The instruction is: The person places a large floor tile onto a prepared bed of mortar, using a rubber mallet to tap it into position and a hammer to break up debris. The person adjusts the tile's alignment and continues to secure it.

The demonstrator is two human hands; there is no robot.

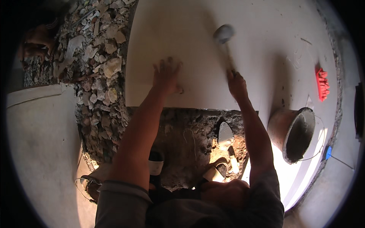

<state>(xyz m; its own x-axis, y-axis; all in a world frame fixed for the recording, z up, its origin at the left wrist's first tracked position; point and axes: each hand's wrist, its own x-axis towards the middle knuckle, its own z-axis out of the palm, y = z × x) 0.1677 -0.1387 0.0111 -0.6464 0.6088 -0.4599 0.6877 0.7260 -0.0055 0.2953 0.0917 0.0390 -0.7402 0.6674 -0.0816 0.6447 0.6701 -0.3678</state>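
We're gripping a mallet (224, 34) with right fingers (235, 77), splaying empty left fingers (170, 63) over the tile (201, 89); overhitting could be cracking it.

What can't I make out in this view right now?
- Mallet head: head view, blurred, probably by motion.
- Left hand, palm: head view, hidden by its own back.
- Left bucket: head view, partly hidden by left sleeve.
- Right bucket, bottom: head view, lost in shadow.

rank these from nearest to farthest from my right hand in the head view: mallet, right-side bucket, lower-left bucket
1. Mallet: held in the right hand.
2. Right-side bucket: to that hand's right, lower in view.
3. Lower-left bucket: across, beyond the left arm.
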